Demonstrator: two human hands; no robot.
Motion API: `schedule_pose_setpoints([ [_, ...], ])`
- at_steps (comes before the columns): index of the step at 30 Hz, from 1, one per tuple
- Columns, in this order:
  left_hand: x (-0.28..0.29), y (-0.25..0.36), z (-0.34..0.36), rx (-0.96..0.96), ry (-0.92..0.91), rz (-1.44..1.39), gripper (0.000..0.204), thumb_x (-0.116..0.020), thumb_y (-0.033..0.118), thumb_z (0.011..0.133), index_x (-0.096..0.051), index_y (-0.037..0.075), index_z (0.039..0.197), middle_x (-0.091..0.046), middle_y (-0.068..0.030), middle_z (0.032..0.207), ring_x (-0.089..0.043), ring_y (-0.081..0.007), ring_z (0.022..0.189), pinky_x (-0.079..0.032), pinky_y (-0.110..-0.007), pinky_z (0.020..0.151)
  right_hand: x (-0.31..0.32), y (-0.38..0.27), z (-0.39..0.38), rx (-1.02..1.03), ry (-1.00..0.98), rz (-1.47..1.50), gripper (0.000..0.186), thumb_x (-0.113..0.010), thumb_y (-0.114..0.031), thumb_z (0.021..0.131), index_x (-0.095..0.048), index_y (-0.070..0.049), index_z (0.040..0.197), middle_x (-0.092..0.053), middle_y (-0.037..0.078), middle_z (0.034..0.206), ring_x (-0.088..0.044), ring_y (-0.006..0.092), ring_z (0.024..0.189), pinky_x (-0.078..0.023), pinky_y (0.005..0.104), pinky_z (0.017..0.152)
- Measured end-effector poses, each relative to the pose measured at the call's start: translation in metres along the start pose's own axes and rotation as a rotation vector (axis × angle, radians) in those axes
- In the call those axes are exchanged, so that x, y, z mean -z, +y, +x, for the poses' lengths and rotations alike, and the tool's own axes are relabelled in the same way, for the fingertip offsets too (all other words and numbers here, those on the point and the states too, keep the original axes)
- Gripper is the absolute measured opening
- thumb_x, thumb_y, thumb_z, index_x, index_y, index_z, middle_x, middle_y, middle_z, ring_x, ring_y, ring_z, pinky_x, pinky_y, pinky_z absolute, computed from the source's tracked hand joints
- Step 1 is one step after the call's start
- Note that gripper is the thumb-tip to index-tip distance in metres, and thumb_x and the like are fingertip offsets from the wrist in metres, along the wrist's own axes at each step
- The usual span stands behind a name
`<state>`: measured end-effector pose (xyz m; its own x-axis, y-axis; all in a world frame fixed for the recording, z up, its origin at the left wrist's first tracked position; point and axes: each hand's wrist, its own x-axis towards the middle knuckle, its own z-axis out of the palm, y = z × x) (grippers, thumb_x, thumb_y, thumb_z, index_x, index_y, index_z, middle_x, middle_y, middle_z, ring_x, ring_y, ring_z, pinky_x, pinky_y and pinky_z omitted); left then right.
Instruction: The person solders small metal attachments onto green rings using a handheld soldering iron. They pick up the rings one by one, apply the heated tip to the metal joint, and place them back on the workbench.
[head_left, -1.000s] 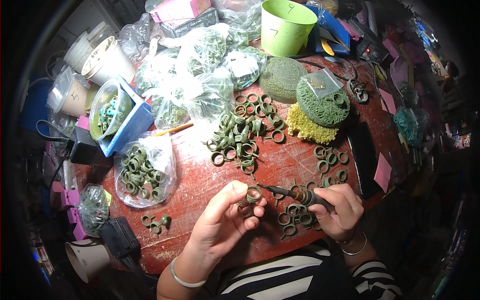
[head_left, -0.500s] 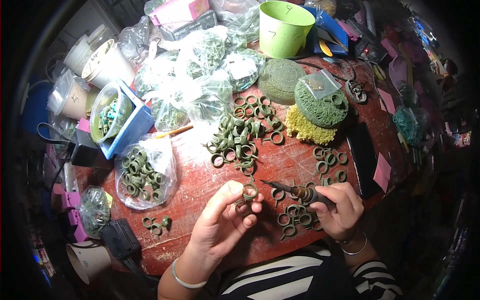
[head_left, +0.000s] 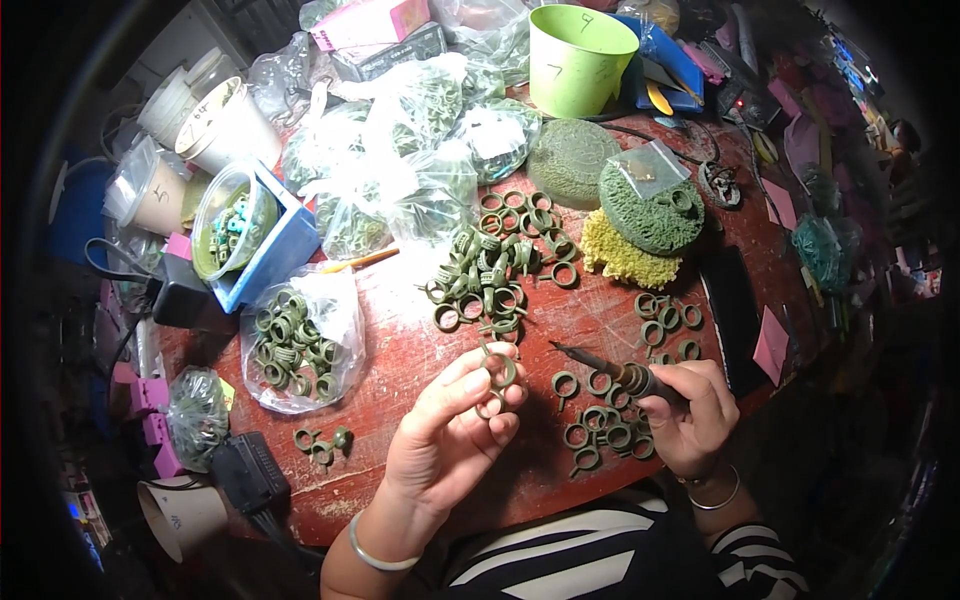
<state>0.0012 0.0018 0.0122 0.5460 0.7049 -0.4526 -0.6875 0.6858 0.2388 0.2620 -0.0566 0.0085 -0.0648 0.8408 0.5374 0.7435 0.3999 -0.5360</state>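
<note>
My left hand is raised over the near middle of the table. Its thumb and fingers pinch a dark green ring with a short stem, and a second ring sits lower among the same fingers. In my right hand is a soldering iron with a dark, thin tip. That tip points left toward the held ring and is apart from it. Loose green rings lie beneath the iron, and a larger heap of rings lies beyond my left hand.
A plastic bag of rings lies left, near a blue tray with a tub. Filled clear bags and a lime-green bucket stand at the back. Green round pads, a yellow sponge and a black phone are right.
The ring in my left hand has turned, its stem now pointing up. The iron's tip has drawn slightly away from it. The whole view has shifted a little.
</note>
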Motion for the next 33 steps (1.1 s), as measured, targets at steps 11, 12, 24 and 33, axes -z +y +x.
schedule_pose_setpoints([
  [11, 0.004, 0.004, 0.002, 0.019, -0.304, -0.423, 0.035, -0.06, 0.025, 0.102, -0.056, 0.005, 0.131, -0.061, -0.0097, 0.123, -0.056, -0.0203, 0.111, -0.051, -0.03, 0.083, -0.002, 0.001, -0.001, -0.012, 0.031, 0.015, 0.032, -0.078, -0.02, 0.092, -0.067, 0.003, 0.112, -0.062, 0.011, 0.093, -0.06, 0.0174, 0.07, -0.049, 0.0266, 0.057],
  [12, 0.002, 0.005, 0.001, 0.017, -0.294, -0.451, 0.034, -0.06, 0.026, 0.103, -0.057, 0.005, 0.13, -0.061, -0.0092, 0.123, -0.056, -0.02, 0.11, -0.051, -0.029, 0.082, -0.002, 0.002, -0.001, -0.004, 0.041, 0.003, 0.032, -0.078, -0.02, 0.092, -0.067, 0.003, 0.111, -0.062, 0.011, 0.092, -0.06, 0.0179, 0.07, -0.049, 0.0271, 0.057],
  [24, -0.002, 0.013, 0.0, -0.012, -0.238, -0.66, 0.033, -0.061, 0.032, 0.103, -0.059, 0.002, 0.117, -0.061, -0.0079, 0.117, -0.055, -0.0169, 0.106, -0.052, -0.026, 0.077, -0.005, 0.002, 0.003, 0.01, 0.033, -0.016, 0.032, -0.077, -0.02, 0.092, -0.066, 0.003, 0.111, -0.062, 0.012, 0.091, -0.059, 0.0203, 0.071, -0.049, 0.0287, 0.06],
  [33, -0.002, 0.015, 0.001, -0.014, -0.196, -0.693, 0.032, -0.062, 0.031, 0.103, -0.062, 0.001, 0.114, -0.065, -0.0076, 0.116, -0.058, -0.0177, 0.104, -0.054, -0.026, 0.076, -0.007, 0.003, 0.003, 0.016, 0.022, -0.001, 0.031, -0.077, -0.017, 0.092, -0.066, 0.004, 0.112, -0.061, 0.012, 0.093, -0.058, 0.0167, 0.072, -0.048, 0.0254, 0.059],
])
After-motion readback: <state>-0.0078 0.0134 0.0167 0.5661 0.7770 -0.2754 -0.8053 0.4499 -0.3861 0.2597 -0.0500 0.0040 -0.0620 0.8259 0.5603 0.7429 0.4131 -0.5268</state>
